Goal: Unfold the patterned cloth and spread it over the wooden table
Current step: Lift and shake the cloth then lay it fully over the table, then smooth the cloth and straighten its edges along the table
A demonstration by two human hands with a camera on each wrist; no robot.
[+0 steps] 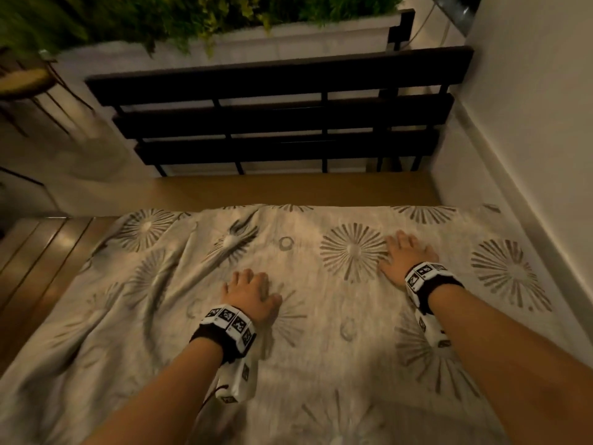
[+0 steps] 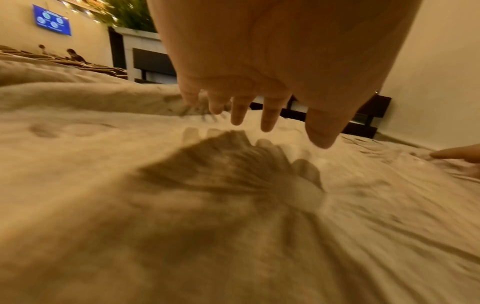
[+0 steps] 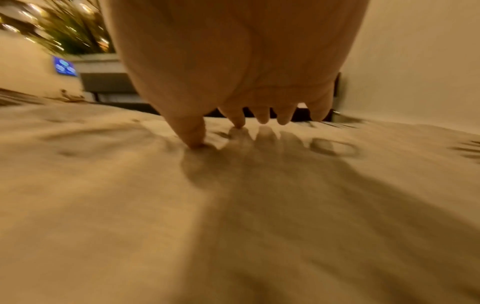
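The cream cloth [image 1: 337,316] with grey starburst prints lies unfolded over most of the wooden table [image 1: 305,191]. Wrinkles run through its left half. My left hand [image 1: 248,293] lies palm down at the cloth's middle, fingers spread; in the left wrist view the left hand [image 2: 259,115] hovers just above the cloth [image 2: 182,205]. My right hand [image 1: 406,255] lies flat on the cloth farther back and to the right. In the right wrist view the right hand [image 3: 241,123] touches the cloth [image 3: 233,205] with thumb and fingertips. Neither hand holds anything.
Bare table wood shows along the far edge and at the left side [image 1: 38,258]. A black slatted bench [image 1: 282,117] stands beyond the table, with a white planter of greenery [image 1: 224,24] behind it. A white wall [image 1: 529,123] runs along the right.
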